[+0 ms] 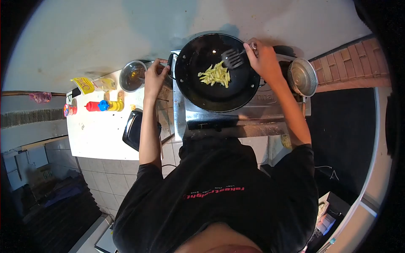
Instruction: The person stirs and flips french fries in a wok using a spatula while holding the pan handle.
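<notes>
A black wok [198,99] sits on the metal gas stove [253,116] in front of me. Pale yellow-green sliced pieces [216,76] lie heaped in the middle of it. My left hand [156,76] is closed on the wok's left handle [170,64]. In my right hand [262,59] is a slotted spatula [232,59], gripped by its handle. Its dark slotted head hangs over the wok, just to the upper right of the heap. Whether the head touches the pan, I cannot tell.
A metal bowl [133,76] stands left of the wok. The white table [101,139] bears a red bottle [92,106], a yellow bottle with a blue cap [110,105], a yellow packet [83,85] and a black tray [132,130]. A metal pot [302,76] is at the right.
</notes>
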The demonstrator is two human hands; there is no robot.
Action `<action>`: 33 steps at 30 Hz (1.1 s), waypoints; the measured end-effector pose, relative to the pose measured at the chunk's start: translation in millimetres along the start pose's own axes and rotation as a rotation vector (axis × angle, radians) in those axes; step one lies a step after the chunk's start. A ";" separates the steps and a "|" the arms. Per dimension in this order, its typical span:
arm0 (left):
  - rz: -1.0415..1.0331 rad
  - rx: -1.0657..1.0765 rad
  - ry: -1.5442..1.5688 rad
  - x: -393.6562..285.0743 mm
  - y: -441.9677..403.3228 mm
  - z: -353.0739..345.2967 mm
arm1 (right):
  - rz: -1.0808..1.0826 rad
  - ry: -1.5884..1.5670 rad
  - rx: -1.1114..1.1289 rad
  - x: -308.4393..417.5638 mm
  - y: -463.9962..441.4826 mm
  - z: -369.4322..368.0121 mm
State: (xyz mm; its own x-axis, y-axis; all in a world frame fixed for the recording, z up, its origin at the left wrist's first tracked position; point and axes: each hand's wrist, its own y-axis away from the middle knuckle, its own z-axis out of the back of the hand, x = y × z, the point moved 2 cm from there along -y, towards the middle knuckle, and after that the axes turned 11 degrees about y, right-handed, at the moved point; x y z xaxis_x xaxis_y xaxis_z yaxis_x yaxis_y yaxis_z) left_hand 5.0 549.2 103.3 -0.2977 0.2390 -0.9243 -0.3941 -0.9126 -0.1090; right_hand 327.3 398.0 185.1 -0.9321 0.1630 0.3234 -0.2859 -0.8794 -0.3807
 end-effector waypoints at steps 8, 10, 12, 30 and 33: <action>-0.001 0.005 -0.044 -0.4 -1.3 1.7 | -0.351 -0.643 0.096 -11.5 21.0 -54.7; 0.047 0.025 -0.039 -0.8 -0.4 1.7 | -0.274 -0.644 0.037 7.6 31.8 -42.5; 0.025 0.015 -0.026 -1.2 0.2 0.4 | -0.177 -0.624 0.059 20.6 39.7 -23.4; 0.012 -0.001 -0.010 3.5 -0.9 -0.8 | 0.149 -0.249 0.018 40.6 91.0 13.2; 0.010 0.001 -0.020 4.2 -1.1 -0.6 | 0.129 -0.246 0.011 42.2 92.5 13.9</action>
State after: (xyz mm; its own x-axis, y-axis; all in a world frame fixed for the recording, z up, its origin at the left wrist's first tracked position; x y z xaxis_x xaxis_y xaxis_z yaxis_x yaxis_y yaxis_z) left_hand 4.7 551.0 99.3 -0.3189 0.2368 -0.9177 -0.3924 -0.9144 -0.0996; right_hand 264.6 317.3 175.5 -0.8784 -0.0627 0.4738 -0.1646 -0.8910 -0.4231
